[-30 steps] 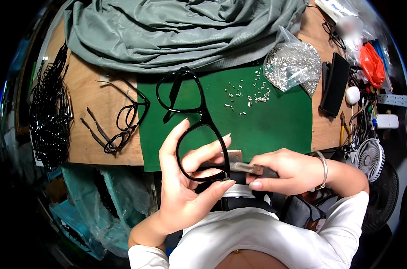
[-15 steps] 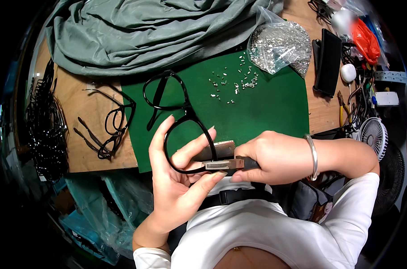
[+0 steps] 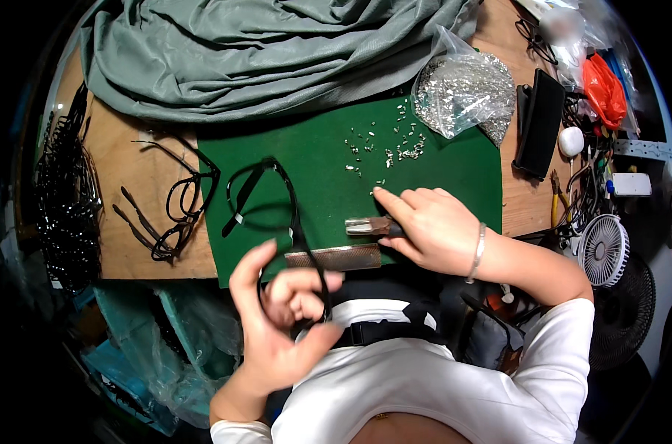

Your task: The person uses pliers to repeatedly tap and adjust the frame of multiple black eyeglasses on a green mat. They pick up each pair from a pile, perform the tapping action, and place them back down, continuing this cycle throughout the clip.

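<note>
Meanwhile, left of the worker's left hand (image 3: 275, 337), black eyewear pieces (image 3: 216, 177) lie on a wooden tabletop (image 3: 120, 155). That hand is closed around a black eyeglass frame (image 3: 297, 228) reaching beyond its fingers over a green mat (image 3: 321, 148); one temple shows at the far end, but blur and fingers hide the near end, so its progress cannot be told. Between the hands rests a metal strip (image 3: 343, 257). The right hand (image 3: 436, 226), wrapped around pliers (image 3: 373, 226), puts its index fingertip at a loose metal bit (image 3: 372, 193). Beyond it, more bits (image 3: 389, 157) seem unused, suggesting work remains.
</note>
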Available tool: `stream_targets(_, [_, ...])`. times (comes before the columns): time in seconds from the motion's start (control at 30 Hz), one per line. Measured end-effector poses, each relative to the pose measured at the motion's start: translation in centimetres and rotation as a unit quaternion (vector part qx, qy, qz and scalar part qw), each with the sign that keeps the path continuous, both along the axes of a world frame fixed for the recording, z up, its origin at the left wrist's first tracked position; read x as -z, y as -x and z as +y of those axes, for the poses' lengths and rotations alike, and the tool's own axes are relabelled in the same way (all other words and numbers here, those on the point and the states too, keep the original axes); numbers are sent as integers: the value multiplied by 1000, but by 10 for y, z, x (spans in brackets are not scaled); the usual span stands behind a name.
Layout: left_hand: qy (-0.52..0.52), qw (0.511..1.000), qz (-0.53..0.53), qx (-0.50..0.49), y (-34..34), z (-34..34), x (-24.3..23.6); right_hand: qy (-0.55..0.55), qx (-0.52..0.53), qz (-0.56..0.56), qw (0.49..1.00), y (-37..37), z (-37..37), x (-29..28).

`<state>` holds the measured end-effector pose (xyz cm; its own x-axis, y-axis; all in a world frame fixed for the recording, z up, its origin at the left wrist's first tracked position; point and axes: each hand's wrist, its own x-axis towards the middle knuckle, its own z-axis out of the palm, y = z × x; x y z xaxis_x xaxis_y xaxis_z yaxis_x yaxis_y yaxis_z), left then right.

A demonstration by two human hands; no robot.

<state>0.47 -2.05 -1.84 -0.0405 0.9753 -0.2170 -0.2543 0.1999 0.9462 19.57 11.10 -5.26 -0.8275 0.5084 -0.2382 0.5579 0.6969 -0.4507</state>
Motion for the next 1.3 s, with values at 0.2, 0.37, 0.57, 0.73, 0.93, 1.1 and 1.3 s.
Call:
stream_targets(0.2, [38,999,-22,-29,-15,-11,5,32,90,76,993,14,25,15])
stream_targets(0.37, [114,979,-170,18,-6,-2,-3,20,91,72,993,21,22,28])
stream_targets(0.57, [226,943,-245,18,0,-1,4,-1,82,48,995,27,14,26])
stream_targets(0.73, [127,990,-51,-41,-26,-1,11,180,163,162,957,29,1,-16])
stream_targets(0.93, [28,997,-8,-69,-43,2,20,399,294,320,808,45,-26,-17])
stream_targets(1.1, [49,997,-9,-53,-42,5,18,606,312,321,658,45,-18,-14])
stream_targets(1.3, [123,979,-158,35,-14,6,2,669,303,247,632,42,-8,-31])
